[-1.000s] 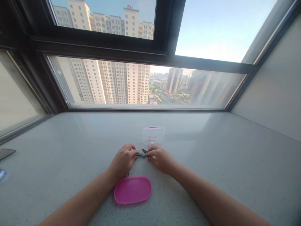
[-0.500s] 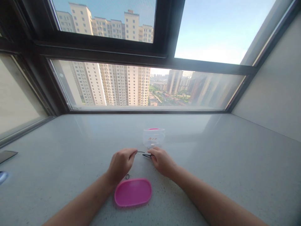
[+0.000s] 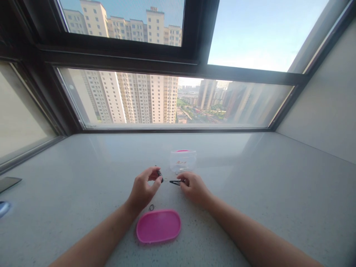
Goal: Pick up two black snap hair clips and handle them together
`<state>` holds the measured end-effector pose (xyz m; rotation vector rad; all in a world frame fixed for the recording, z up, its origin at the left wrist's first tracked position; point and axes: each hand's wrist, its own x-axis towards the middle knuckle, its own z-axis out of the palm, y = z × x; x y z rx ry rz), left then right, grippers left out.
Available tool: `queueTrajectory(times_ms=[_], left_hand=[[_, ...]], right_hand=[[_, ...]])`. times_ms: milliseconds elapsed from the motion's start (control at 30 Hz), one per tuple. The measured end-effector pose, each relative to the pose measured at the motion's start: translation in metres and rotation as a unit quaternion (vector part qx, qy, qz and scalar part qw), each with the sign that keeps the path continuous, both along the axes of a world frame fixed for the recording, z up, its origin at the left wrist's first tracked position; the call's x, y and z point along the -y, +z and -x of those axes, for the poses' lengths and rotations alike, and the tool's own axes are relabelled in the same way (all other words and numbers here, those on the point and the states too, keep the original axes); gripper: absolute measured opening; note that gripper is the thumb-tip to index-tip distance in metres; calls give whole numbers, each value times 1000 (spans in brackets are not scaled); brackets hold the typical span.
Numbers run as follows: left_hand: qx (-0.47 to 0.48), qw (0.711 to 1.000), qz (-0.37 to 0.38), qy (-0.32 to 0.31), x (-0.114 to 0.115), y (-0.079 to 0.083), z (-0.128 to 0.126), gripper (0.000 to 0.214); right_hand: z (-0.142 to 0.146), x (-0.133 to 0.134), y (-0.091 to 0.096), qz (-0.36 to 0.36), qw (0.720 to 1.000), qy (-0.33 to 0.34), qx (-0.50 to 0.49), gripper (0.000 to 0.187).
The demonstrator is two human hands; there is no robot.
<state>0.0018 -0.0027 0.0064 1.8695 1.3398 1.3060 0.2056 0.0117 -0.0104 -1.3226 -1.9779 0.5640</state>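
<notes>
My left hand is raised a little above the pale stone sill, its fingertips pinched on a small dark hair clip. To its right, my right hand rests on the sill and holds a second black hair clip that points left. Just behind both hands stands a small clear plastic container with a few small items inside. A pink oval lid lies flat in front of my hands. Between that lid and my left wrist lies a small dark ring.
A dark flat object and a shiny rounded item lie at the far left edge of the sill. The window frame runs along the back, and a plain wall rises on the right.
My hands have drawn apart. The left hand lifted up and back with one clip; the right hand kept the other clip low on the sill.
</notes>
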Motion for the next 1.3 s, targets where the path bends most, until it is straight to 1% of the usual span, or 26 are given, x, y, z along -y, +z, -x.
queueTrajectory(times_ms=[100, 200, 267, 333, 367, 433, 500, 567, 633, 700, 767, 867, 1033, 1167, 1300], left_hand=[[15, 1000, 18, -5, -2, -4, -1, 30], [30, 998, 45, -22, -3, -8, -3, 27], [58, 995, 65, -40, -4, -11, -4, 27], [95, 990, 88, -61, -4, -13, -6, 36], [111, 986, 101, -72, -4, -13, -7, 43], [138, 979, 124, -84, -4, -13, -8, 58], [161, 971, 147, -98, -4, -12, -9, 63], [177, 960, 175, -126, -4, -10, -9, 51], [176, 952, 199, -154, -4, -8, -10, 31], [169, 949, 211, -166, -3, -8, -10, 20], [164, 944, 225, -175, -2, -9, -10, 18], [159, 936, 248, -195, -3, -10, -9, 20], [141, 929, 258, -226, -4, -11, -6, 21], [129, 929, 250, -239, -4, -13, -6, 21], [120, 933, 244, -238, -3, -15, -6, 20]], right_hand=[[-1, -1, 1, 7, 1000, 1, -6, 25], [-2, 0, 0, 12, 999, 22, -25, 27], [-1, 0, 0, 4, 999, 35, -42, 22], [1, 2, 0, 7, 997, 37, -69, 13], [2, 4, 1, 28, 995, 38, -92, 10], [6, 6, 1, 103, 980, 43, -163, 12], [11, 9, 0, 179, 950, 57, -249, 19], [15, 11, -2, 231, 918, 82, -311, 27], [18, 11, -3, 267, 896, 102, -339, 32], [18, 11, -4, 287, 884, 109, -353, 34], [17, 10, -4, 292, 877, 117, -362, 35], [16, 10, -2, 302, 873, 135, -357, 35], [15, 12, 2, 307, 881, 142, -330, 29], [14, 12, 3, 304, 888, 154, -308, 30], [13, 10, 1, 304, 889, 160, -303, 31]])
